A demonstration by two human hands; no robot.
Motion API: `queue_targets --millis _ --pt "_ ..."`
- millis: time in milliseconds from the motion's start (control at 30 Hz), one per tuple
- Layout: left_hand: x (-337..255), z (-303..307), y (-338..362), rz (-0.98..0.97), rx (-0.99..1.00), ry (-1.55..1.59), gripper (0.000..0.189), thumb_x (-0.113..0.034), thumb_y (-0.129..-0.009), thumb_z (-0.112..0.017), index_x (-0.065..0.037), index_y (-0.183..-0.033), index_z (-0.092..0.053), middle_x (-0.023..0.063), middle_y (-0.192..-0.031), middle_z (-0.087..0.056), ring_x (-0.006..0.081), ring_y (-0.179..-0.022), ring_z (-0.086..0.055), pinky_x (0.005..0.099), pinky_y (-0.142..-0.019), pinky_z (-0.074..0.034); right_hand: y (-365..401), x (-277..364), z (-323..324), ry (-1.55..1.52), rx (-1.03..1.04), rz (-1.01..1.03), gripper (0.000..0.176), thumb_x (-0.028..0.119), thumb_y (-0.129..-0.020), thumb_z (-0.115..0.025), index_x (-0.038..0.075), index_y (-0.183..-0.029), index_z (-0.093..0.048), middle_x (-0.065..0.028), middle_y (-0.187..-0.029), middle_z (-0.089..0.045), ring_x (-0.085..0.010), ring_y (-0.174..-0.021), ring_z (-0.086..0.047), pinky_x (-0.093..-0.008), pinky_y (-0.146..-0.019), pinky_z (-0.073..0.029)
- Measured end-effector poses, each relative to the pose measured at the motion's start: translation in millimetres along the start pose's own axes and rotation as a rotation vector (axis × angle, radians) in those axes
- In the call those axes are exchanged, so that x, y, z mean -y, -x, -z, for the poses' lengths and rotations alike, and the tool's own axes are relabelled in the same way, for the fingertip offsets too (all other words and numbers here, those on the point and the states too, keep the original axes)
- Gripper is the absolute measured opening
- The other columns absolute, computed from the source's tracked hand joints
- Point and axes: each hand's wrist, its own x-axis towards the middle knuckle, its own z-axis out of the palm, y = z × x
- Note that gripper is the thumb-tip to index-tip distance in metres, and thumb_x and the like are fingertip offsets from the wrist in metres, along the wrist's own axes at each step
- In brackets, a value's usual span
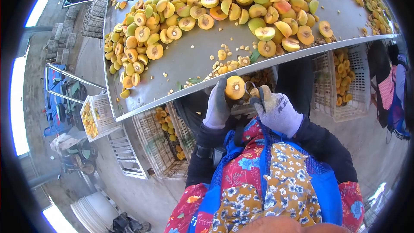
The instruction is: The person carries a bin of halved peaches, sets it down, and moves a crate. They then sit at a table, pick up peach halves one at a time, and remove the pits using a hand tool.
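My left hand (217,106), in a grey and white work glove, is closed on a yellow peach half (235,87), its cut face turned up with a pale pit in the middle. Close to its right side is the metal loop of a pitting tool (247,87). My right hand (277,108), also gloved, is wrapped round the tool's handle, which the fingers mostly hide. Both hands are just below the metal table's front edge (194,85). Above them, a pile of peach halves (185,15) covers much of the tabletop.
Small pit pieces (207,72) and peach scraps (233,64) lie near the table edge. Below stand plastic crates with fruit, one at left (148,149) and one at right (362,86). Another crate (103,105) is beside the table's left end. Stacked crates (94,19) stand farther left.
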Motion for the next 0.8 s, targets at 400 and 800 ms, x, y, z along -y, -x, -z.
queue_targets --millis 400,800 --pt "22 -16 10 -0.169 0.166 0.24 0.035 -0.025 -0.107 -0.039 0.001 -0.131 -0.046 0.0182 -0.124 -0.06 0.0314 -0.112 -0.062 0.0402 -0.101 -0.049 6 -1 -13 0.015 0.118 -0.005 0.028 0.02 -0.098 -0.055 -0.006 -0.107 -0.052 -0.0202 -0.063 -0.06 -0.0374 -0.054 -0.061 -0.0453 -0.048 -0.046" --pt "42 -24 8 -0.779 0.14 -0.225 0.032 -0.027 -0.105 -0.048 -0.004 -0.126 -0.042 0.0175 -0.127 -0.053 0.026 -0.116 -0.056 0.0418 -0.101 -0.045 -4 0 -16 -0.89 0.24 -0.243 0.026 0.029 -0.102 -0.054 0.004 -0.096 -0.058 -0.0053 -0.07 -0.055 -0.0159 -0.05 -0.049 -0.0298 -0.045 -0.04"
